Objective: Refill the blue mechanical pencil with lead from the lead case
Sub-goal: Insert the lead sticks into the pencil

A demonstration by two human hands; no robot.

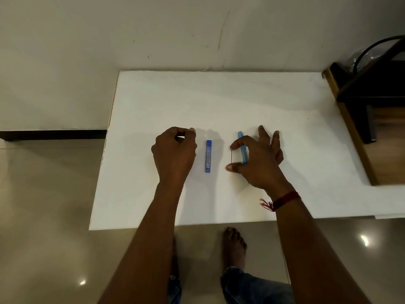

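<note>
Right hand (258, 160): I pinch a thin black lead (231, 156) endwise between thumb and index fingertip, with the blue mechanical pencil (242, 148) tucked against my palm under the index finger. Left hand (174, 150): curled, fingertips pinched together; I cannot tell whether they grip anything. Between both hands, the blue lead case (208, 156) lies flat on the white table (219, 102).

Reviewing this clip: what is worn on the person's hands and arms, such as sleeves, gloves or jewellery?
Both forearms are bare, with no sleeves or gloves. The right hand has a dark red thread band with a frayed tassel at the wrist. The left hand wears nothing visible.
</note>
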